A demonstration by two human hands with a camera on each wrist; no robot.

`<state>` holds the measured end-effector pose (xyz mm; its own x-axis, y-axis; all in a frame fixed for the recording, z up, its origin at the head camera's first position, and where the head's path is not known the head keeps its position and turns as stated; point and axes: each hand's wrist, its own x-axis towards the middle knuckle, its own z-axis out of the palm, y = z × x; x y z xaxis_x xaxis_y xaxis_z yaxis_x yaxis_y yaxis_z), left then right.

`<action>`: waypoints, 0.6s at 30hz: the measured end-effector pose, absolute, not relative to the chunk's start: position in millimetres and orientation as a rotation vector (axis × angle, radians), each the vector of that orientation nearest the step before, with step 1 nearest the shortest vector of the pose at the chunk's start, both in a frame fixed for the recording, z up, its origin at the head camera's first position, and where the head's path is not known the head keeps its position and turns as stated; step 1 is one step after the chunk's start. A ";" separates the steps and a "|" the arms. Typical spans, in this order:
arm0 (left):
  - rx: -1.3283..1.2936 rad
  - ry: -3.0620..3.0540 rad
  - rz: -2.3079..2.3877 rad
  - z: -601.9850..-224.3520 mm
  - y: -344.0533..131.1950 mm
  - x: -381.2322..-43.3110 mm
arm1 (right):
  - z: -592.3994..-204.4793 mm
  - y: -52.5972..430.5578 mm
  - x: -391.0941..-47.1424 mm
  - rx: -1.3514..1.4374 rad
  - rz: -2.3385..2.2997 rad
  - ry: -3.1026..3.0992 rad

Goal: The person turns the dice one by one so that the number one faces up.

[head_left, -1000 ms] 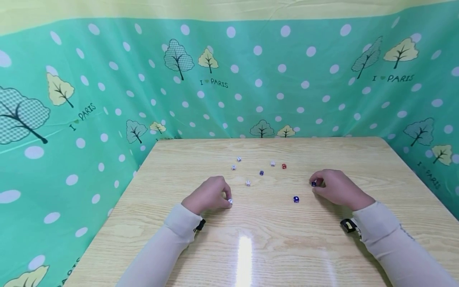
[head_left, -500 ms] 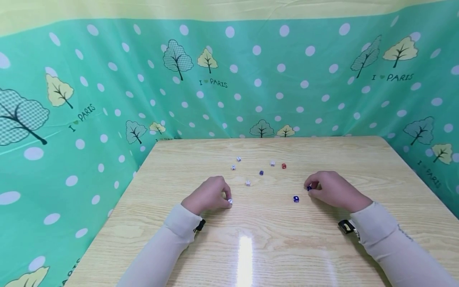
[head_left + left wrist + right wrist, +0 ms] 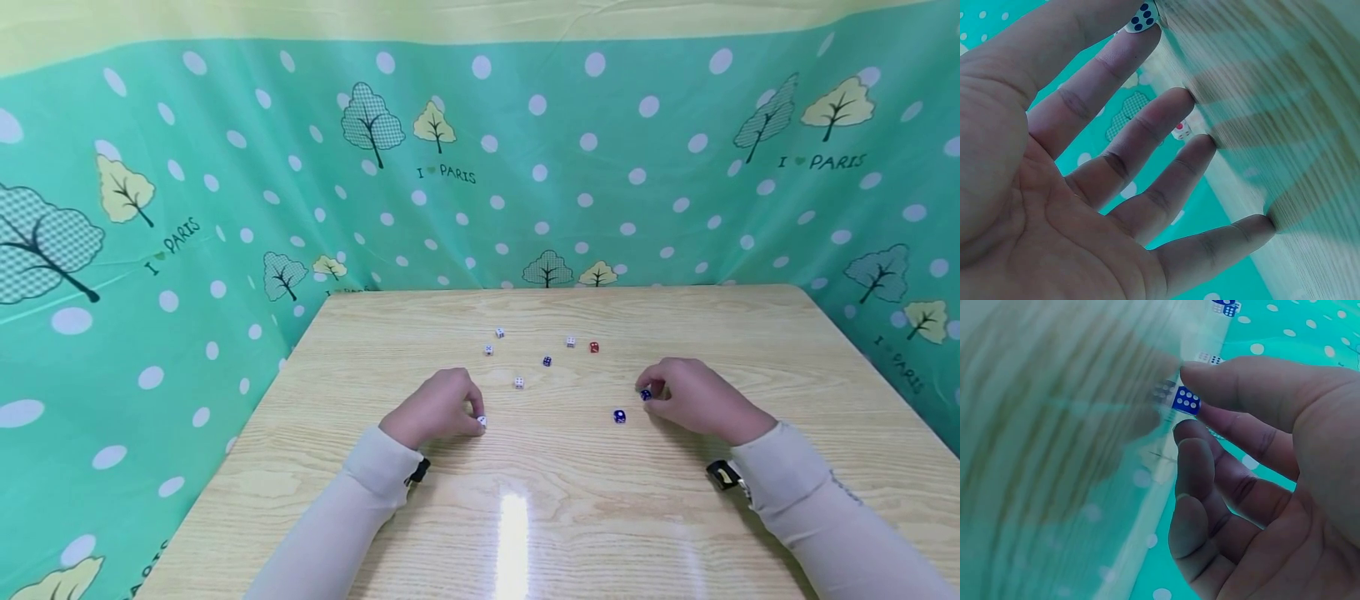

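My left hand [image 3: 437, 408] pinches a white die [image 3: 482, 422] between thumb and index finger, low at the tabletop. In the left wrist view that die [image 3: 1143, 17] shows dark pips, and the other three fingers spread with their tips at the wood. On the right, my right hand [image 3: 693, 400] holds a blue die [image 3: 646, 395] between thumb and index finger. Its white pips show on the blue die [image 3: 1186, 400] in the right wrist view, where the remaining fingers curl below. A second blue die [image 3: 619, 416] lies just left of the right hand.
Beyond the hands, white dice [image 3: 519, 383] lie scattered on the wooden table [image 3: 570, 467], with a small dark blue die [image 3: 547, 361] and a red die [image 3: 594, 347] among them. A green dotted curtain [image 3: 480, 167] hangs behind the table and along its left side.
My right hand has shifted a little left and nearer with its blue die, closer to the second blue die, then stayed there. The left hand and its white die have kept their place.
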<state>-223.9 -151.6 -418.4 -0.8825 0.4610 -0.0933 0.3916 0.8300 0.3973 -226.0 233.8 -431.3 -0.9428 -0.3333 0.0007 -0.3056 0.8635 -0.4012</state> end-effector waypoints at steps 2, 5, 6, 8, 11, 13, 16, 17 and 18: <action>0.666 2.825 0.555 -418.4 -151.9 -224.2 | -431.8 233.1 -225.7 -0.510 -0.616 2.967; 0.670 2.825 0.557 -418.6 -152.3 -224.5 | -432.0 232.2 -225.4 -0.513 -0.617 2.966; 0.673 2.826 0.556 -418.5 -152.4 -224.5 | -431.8 232.0 -225.3 -0.514 -0.617 2.966; 0.676 2.826 0.557 -418.2 -152.3 -224.3 | -431.2 231.6 -224.8 -0.525 -0.608 2.971; 0.680 2.826 0.557 -417.9 -152.3 -223.9 | -429.8 230.7 -223.3 -0.536 -0.575 2.997; 0.684 2.826 0.558 -417.9 -152.3 -223.8 | -428.6 228.8 -221.5 -0.559 -0.573 3.004; 0.684 2.827 0.557 -418.0 -152.3 -223.8 | -427.6 223.1 -218.0 -0.641 -0.574 2.994; 0.683 2.827 0.557 -418.1 -152.2 -223.9 | -427.4 220.5 -216.7 -0.672 -0.577 2.985; 0.682 2.827 0.556 -418.3 -152.2 -224.0 | -427.1 218.0 -215.3 -0.705 -0.575 2.974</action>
